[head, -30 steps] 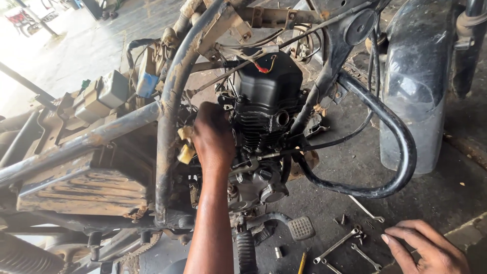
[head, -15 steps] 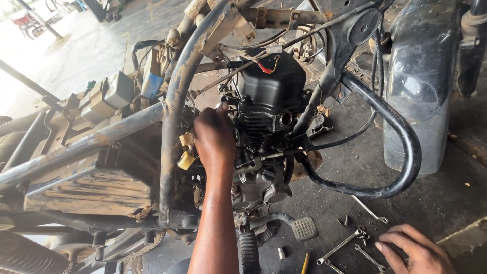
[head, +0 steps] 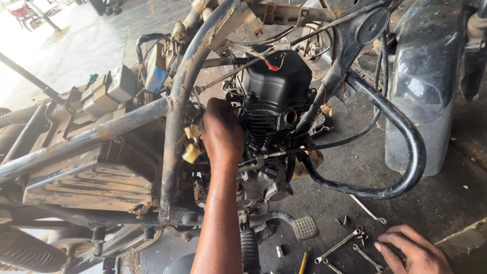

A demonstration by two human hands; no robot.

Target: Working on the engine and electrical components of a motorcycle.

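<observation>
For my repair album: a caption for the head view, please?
Left hand reaches into the engine; right hand rests by wrenches.

I see the black engine (head: 276, 101) hanging in the stripped, rusty frame (head: 177, 116), its smooth top cover above a block of cooling fins and a grey, greasy lower casing. It sits upright, between the frame's downtube and a curved black guard bar. On the dark concrete floor below and to the right lie several silver spanners (head: 337, 247), scattered flat, close together, with a few small bolts near them.
</observation>
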